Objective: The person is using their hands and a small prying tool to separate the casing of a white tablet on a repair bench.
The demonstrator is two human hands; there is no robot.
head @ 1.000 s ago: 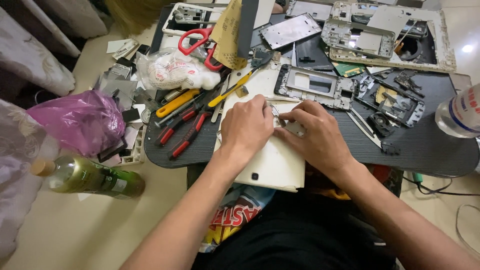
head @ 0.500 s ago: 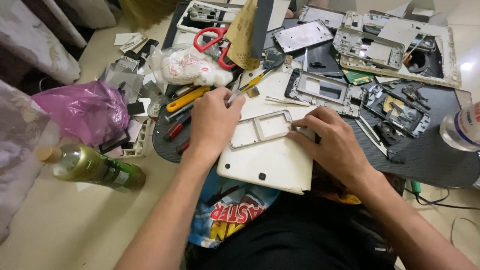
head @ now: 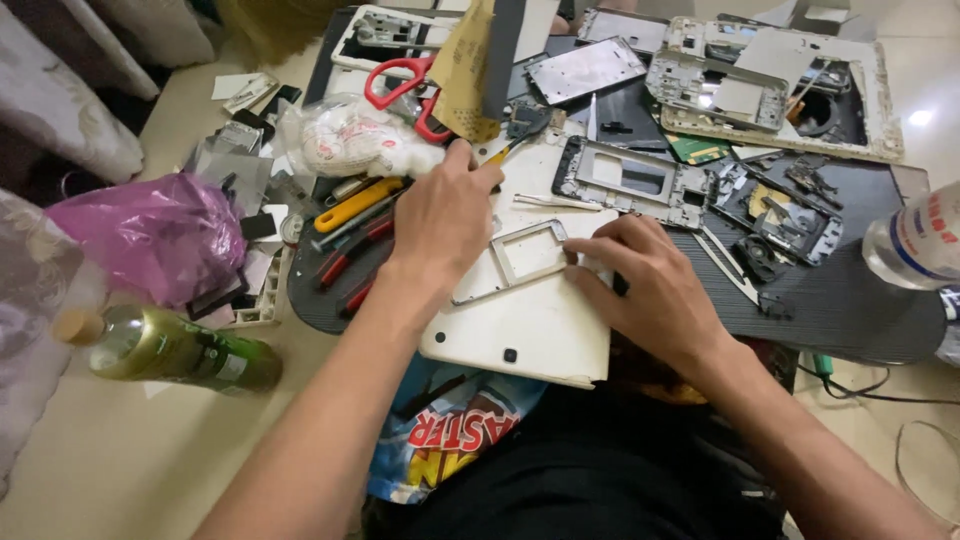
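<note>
**Hands at work over a white tablet shell amid dismantled parts**

A dark ribbed mat (head: 860, 300) is spread over the floor and is crowded with stripped device parts. The largest of these, a white frame panel (head: 850, 120), is laid at the mat's far right corner. A white tablet back cover (head: 530, 335) is lying at the mat's near edge, just in front of the person's lap, and partly overhanging it. On top of this cover a thin silver bezel frame (head: 515, 262) is resting, tilted slightly.

The right hand (head: 650, 290) is laid on the cover's right side, its fingers (head: 590, 252) pressed together against the right edge of the bezel frame. The left hand (head: 445, 215) is placed palm down beyond the frame's left end, with its fingers curled loosely and reaching towards the tools; whether anything is pinched under them cannot be told.

To the left, a crumpled pink plastic bag (head: 150, 235) is seen, and near it a green bottle (head: 170, 348) lying on its side. A clear bottle (head: 915, 245) is seen at the right edge. A grey midframe (head: 625, 180) is lying just beyond the cover. Red-handled scissors (head: 405, 90), a yellow-handled tool (head: 357, 202) and red-handled screwdrivers (head: 350, 262) are gathered left of the left hand.
</note>
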